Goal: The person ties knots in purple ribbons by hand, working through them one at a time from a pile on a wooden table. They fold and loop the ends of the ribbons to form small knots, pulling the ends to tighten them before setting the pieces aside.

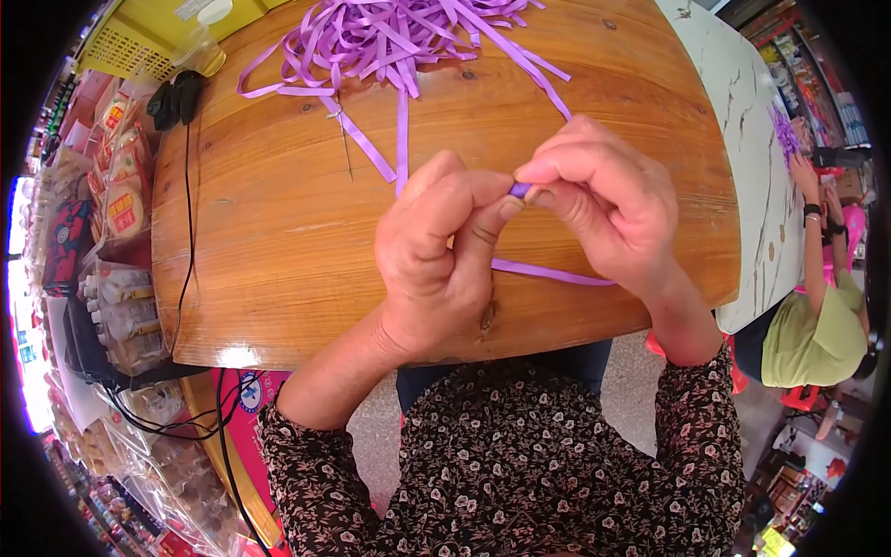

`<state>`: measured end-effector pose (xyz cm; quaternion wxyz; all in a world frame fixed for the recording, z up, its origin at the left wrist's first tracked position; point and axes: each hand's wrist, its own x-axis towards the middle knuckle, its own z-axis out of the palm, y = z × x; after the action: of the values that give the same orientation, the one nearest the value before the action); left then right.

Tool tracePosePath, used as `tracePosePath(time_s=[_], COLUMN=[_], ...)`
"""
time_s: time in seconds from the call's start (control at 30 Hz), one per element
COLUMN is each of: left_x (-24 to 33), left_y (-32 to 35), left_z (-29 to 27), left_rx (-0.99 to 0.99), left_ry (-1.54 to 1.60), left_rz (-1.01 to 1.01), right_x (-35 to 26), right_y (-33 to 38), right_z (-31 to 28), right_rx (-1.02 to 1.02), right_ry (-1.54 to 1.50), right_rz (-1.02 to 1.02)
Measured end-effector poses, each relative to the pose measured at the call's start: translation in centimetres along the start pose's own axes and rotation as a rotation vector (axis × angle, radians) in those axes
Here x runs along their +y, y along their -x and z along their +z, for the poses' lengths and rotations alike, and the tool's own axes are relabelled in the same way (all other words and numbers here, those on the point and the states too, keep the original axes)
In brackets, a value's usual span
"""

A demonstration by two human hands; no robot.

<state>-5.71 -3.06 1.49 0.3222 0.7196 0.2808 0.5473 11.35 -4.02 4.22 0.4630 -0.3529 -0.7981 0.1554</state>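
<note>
Left grip [434,249] and right grip [620,197] pinch purple ribbon [520,189] between them.

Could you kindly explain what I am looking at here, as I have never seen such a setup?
Of course. There is no machine, only a person's bare hands. The single picture comes from a wide fisheye camera on that person's head, looking down, so straight edges curve. The left hand and right hand meet above a wooden table, pinching a bit of purple ribbon between their fingertips. Toward the table's far side lies a loose ribbon pile.
</note>
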Motion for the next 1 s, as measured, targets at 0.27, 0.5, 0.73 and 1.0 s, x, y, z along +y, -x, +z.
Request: tracePosePath(time_s=[0.27,0.5,0.73,1.0], left_x=[-1.1,-0.5,-0.6,-1.0], left_y=[-0.1,-0.2,-0.3,-0.2], left_z=[0.3,0.2,0.1,0.3], left_rx=[0.008,-0.035,-0.076,-0.121], left_ry=[0.157,0.141,0.042,-0.157], left_rz=[-0.148,-0.19,-0.06,0.141], right_x=[0.3,0.6,0.9,0.4], right_y=[-0.5,-0.4,-0.3,0.2], right_z=[-1.1,-1.6,-1.5,-1.3], right_rx=[-0.054,-0.037,-0.045,-0.092], right_ry=[-0.055,0.143,0.284,0.259], right_rz=[0.132,-0.092,-0.255,-0.203])
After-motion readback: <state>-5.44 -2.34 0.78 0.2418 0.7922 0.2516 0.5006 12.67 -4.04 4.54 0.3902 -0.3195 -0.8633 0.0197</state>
